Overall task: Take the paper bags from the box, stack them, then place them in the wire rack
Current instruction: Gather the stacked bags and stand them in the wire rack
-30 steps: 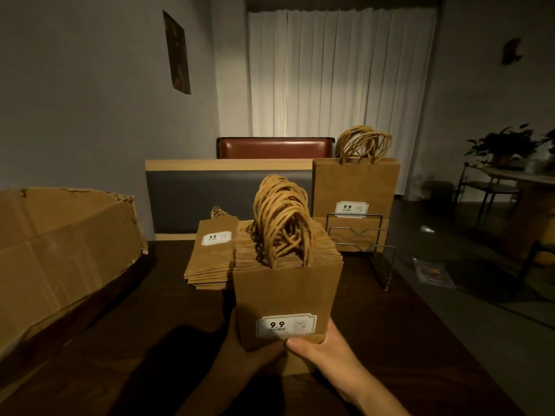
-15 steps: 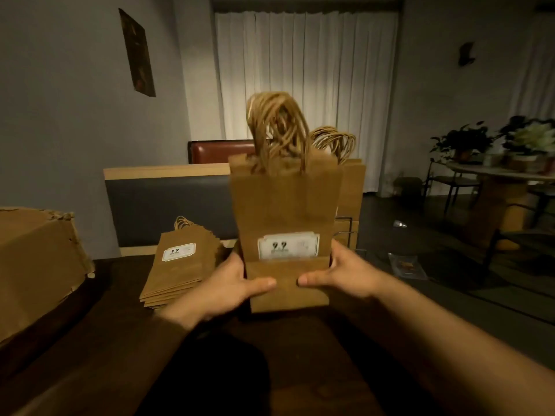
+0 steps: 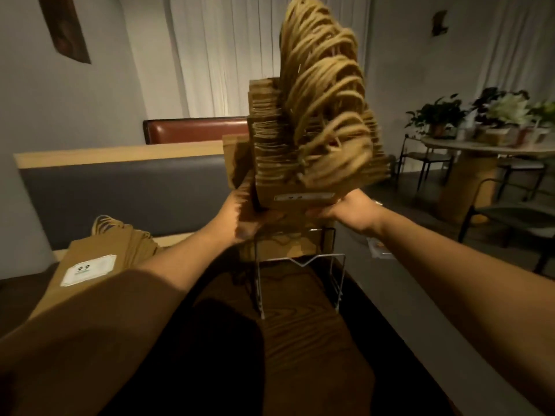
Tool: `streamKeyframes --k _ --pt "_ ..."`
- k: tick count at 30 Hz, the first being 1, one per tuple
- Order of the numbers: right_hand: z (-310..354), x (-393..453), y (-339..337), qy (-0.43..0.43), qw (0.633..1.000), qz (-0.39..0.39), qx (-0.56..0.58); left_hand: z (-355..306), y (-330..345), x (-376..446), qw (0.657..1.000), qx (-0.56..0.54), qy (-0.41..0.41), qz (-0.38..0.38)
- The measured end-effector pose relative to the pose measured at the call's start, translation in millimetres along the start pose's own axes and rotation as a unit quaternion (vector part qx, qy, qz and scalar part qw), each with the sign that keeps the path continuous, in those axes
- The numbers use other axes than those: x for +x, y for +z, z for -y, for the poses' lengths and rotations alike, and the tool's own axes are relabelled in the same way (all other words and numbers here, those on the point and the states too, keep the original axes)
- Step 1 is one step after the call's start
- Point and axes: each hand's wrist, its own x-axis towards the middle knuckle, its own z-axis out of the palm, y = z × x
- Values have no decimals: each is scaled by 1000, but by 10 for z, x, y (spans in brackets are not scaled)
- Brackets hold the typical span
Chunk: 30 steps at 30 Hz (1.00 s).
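Both hands, left hand (image 3: 250, 219) and right hand (image 3: 345, 207), grip the base of a thick stack of kraft paper bags (image 3: 312, 163), held upright directly above the wire rack (image 3: 300, 283) on the dark wood table (image 3: 300, 355); twisted-paper handles (image 3: 322, 94) fan upward, tilting right.

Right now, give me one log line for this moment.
phase: carrying to rack | both hands hold bag stack above wire rack | bags already in rack's rear | second stack left on table
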Motion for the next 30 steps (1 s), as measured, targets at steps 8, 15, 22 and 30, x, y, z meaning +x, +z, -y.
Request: streamKeyframes --k 8,15,22,30 --pt "-329 16 121 -5 998 48 40 149 112 -78 992 118 -7 42" --pt "-174 190 -43 118 983 116 74 -64 -28 61 972 202 -91 72" --pt "-161 132 3 175 974 137 39 -144 -19 107 933 299 -130 151" --pt "-253 -25 200 223 961 150 61 -166 7 -30 933 250 -185 181"
